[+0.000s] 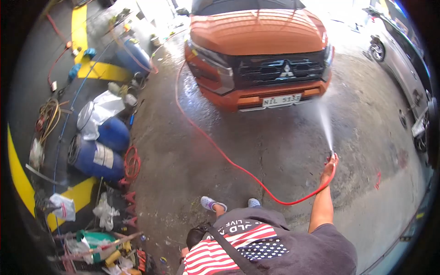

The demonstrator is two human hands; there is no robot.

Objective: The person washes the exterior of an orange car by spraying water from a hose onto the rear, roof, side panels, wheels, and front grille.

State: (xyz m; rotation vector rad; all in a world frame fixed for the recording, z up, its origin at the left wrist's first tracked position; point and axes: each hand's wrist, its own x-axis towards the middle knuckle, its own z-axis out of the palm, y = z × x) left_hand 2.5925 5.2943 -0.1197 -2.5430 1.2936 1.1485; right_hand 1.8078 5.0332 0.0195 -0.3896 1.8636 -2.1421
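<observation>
My right hand (331, 166) is stretched out on the right, wrapped round the nozzle (332, 154) of a red hose (228, 159). A white water spray (325, 123) shoots from the nozzle toward the front bumper of an orange Mitsubishi vehicle (256, 39). From my hand, the hose sags in a loop over the floor and runs back along the vehicle's left side in view. My left hand does not show; only a small patch of skin is visible beside my shirt at the bottom.
Wet concrete floor (192, 151) lies between me and the vehicle. On the left are blue drums (94, 158), a coiled red hose (132, 164), plastic bags, a green basin (95, 243) and loose cables. A silver car (398, 59) stands along the right side.
</observation>
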